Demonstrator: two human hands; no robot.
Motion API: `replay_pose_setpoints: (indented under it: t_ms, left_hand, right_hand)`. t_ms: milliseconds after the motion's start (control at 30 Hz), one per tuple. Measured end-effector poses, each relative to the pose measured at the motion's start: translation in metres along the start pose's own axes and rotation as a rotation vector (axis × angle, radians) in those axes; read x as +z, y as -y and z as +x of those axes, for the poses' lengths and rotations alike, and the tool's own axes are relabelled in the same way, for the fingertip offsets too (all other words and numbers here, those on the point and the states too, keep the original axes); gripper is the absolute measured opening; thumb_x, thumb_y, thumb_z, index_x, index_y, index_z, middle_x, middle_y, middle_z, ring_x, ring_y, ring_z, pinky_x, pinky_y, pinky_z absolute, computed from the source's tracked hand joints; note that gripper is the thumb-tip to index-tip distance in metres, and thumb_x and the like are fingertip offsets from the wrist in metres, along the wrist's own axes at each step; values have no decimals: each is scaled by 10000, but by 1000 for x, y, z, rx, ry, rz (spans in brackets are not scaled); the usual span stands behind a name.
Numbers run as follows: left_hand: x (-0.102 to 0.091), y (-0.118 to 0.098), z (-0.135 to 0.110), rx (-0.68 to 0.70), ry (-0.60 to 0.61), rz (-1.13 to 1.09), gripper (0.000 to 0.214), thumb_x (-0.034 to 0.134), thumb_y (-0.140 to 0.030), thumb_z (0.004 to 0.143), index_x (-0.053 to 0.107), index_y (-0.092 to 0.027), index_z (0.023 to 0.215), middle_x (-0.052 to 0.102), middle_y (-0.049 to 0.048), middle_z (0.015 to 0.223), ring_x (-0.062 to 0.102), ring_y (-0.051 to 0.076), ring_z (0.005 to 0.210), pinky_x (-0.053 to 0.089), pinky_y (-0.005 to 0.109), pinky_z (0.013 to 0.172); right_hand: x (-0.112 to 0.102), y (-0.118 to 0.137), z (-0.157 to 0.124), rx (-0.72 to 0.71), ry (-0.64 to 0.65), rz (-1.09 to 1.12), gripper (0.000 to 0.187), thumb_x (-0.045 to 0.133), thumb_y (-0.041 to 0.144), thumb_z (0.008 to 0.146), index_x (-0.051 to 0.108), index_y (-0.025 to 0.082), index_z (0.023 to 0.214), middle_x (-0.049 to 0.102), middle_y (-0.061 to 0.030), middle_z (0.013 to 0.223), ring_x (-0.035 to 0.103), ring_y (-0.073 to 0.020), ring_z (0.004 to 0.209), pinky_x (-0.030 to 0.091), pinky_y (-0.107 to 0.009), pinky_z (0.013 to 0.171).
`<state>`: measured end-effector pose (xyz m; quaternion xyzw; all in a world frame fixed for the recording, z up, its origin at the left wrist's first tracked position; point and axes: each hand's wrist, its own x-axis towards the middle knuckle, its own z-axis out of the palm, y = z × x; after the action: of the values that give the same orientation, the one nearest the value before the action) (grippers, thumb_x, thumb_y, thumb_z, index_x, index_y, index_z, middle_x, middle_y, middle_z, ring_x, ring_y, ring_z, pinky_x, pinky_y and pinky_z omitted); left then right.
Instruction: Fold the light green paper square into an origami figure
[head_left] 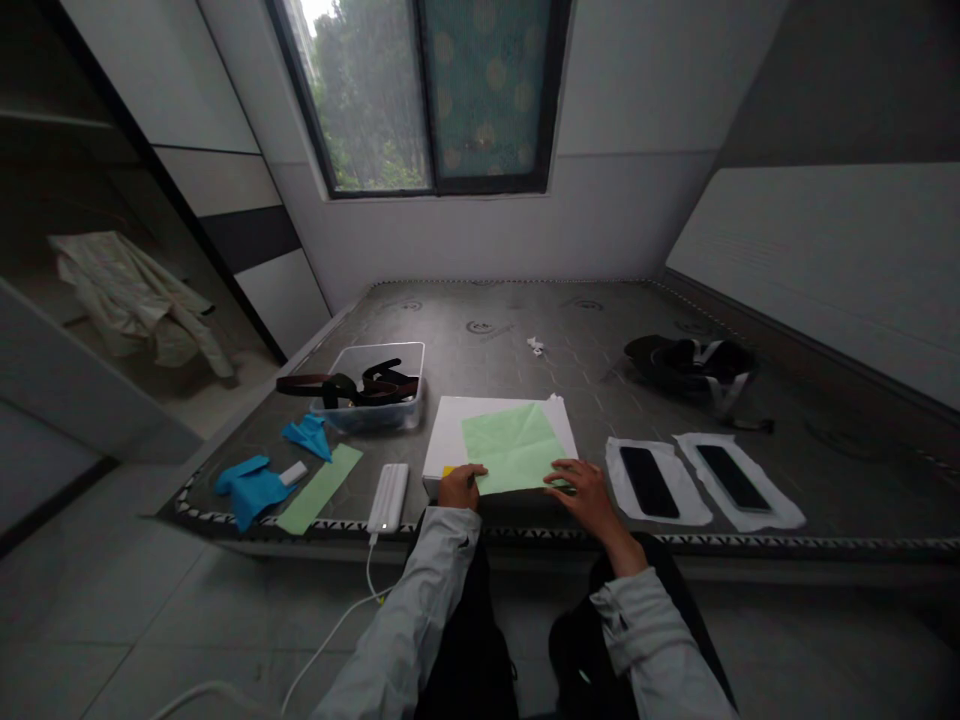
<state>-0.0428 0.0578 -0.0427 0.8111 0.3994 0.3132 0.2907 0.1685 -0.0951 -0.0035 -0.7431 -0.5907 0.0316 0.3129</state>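
The person sits at the edge of the low grey platform (525, 330), both arms in pale sleeves reaching onto it. A green sheet (512, 445) of paper lies creased and flat on a white stack (450, 430) just in front of them. The left hand (463, 487) is curled, knuckles up, at the sheet's near left corner. I cannot tell whether it pinches the edge or only rests there. The right hand (587, 490) lies open and flat, fingers spread, pressing down on the near right corner.

The sheet looks thin and light. I'd judge it floppy, easy to crease or tear, and apt to slide on the smooth stack, so it is best taken by a corner or edge between thumb and finger.

To the left lie a white power bank (388, 497), a green strip (319, 488) and blue folded paper (251, 487). Behind them is a clear tub (397, 415) of belts. Two dark phones (649, 482) rest to the right.
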Motion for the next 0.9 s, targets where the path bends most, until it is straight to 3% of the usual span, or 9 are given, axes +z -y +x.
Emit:
replay_pose_setpoints:
  t_ms: [367,533,700,900]
  left_hand:
    - [-3,-9,4,-48,63,198,193,499,-251,861,684,-208,892,702,37,822,633,181,836,461,264,751]
    - [-6,-12,4,-40,103,68,200,491,-266,861,681,-219,902,706,11,812,642,146,749,456,221,680]
    - [-10,-18,3,-83,169,-59,222,467,-279,868,673,-213,918,659,-30,588,637,125,582,435,196,581]
    - [-8,-16,4,-106,245,4,266,407,-339,900,646,-222,899,615,-42,534,642,130,587,413,196,566]
  right_hand:
    - [4,-10,0,107,-93,-10,250,505,414,855,700,270,797,656,-43,1058,578,-255,1002,347,-459,884]
    - [5,-9,1,129,-102,24,307,478,443,860,696,258,748,660,-46,1051,578,-255,1007,362,-458,876]
    - [5,-3,2,106,-98,52,321,479,448,857,690,251,715,662,-46,1042,580,-253,1013,366,-455,876]
    - [6,2,3,86,-86,149,271,517,442,834,675,243,739,666,-43,1033,580,-244,1029,357,-443,902]
